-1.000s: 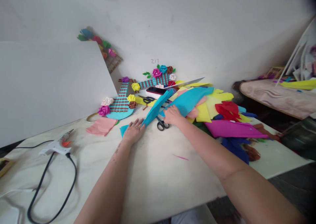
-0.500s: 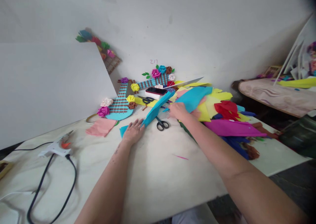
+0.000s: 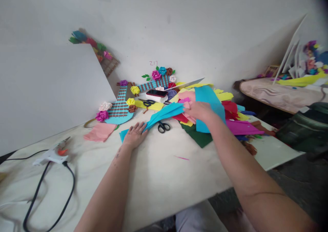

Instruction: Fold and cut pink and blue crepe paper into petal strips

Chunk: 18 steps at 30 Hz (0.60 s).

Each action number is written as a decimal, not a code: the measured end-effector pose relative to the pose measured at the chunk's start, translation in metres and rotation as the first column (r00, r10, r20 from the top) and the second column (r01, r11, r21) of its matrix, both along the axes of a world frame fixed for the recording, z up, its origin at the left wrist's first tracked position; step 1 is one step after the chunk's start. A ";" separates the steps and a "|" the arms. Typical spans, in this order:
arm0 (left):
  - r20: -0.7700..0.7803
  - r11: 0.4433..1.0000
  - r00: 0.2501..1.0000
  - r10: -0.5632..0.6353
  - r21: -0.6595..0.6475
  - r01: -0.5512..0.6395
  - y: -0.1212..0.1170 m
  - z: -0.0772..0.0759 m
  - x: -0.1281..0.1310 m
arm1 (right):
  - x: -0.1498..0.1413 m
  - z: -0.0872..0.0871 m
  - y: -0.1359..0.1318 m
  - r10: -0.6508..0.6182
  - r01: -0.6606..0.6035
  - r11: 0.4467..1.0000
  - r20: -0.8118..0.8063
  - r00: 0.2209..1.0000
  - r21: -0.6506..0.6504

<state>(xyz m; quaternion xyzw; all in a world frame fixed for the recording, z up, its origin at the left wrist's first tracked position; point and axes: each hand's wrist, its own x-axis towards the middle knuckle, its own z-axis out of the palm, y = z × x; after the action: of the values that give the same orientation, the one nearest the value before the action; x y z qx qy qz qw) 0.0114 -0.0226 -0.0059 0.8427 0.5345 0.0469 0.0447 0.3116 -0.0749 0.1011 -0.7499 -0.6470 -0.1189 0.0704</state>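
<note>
A folded strip of blue crepe paper [image 3: 166, 111] runs slantwise across the table. On its near left end my left hand [image 3: 135, 135] lies flat, with its fingers stretched out. My right hand [image 3: 198, 111] is closed at the edge of the paper pile, with pink crepe paper [image 3: 189, 114] at its fingertips. A wide blue sheet [image 3: 210, 102] lies partly behind and under that hand. The black-handled scissors [image 3: 164, 127] rest beside the strip, their blades covered by it. Red and dark green sheets [image 3: 201, 138] show below the right hand.
Two flower-trimmed guitar shapes [image 3: 121, 107] stand by the wall. A phone [image 3: 156, 93] rests on a white box, near other scissors [image 3: 148, 103]. A glue gun [image 3: 55, 154] with a looping cord lies at left, before a white board [image 3: 51, 92]. Pink paper [image 3: 99, 132] lies nearby.
My right hand has shifted right and now has pink paper at its fingers. The wide blue sheet has swung down toward me, uncovering green and pink paper. My left hand stays on the strip.
</note>
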 end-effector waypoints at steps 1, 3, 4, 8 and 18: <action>-0.004 1.000 1.000 -0.002 0.001 0.002 -0.001 0.000 0.000 | -0.013 -0.003 0.002 0.029 -0.029 0.999 -0.005 1.000 -0.013; 0.002 1.000 1.000 -0.018 0.004 0.018 -0.002 0.001 -0.001 | -0.042 -0.009 0.006 0.179 -0.178 0.980 -0.010 0.984 0.085; 0.018 1.000 0.999 -0.029 -0.002 0.029 -0.002 0.001 -0.001 | -0.057 -0.012 0.009 0.262 -0.258 0.957 -0.009 0.965 0.131; 0.228 0.996 0.974 0.014 -0.086 0.006 0.001 0.001 -0.008 | -0.107 -0.030 0.029 0.551 -0.544 0.828 -0.018 0.834 0.141; 0.947 0.976 0.237 0.215 -0.202 -0.078 0.023 -0.009 -0.030 | -0.132 -0.100 0.067 0.463 -0.502 0.846 -0.219 0.859 -0.183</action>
<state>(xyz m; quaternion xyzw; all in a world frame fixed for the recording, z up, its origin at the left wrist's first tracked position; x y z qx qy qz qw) -0.0186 0.0007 -0.0154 0.5799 0.4734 0.5254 0.4044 0.1799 -0.0084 0.0009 -0.5728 -0.8161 0.0425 0.0634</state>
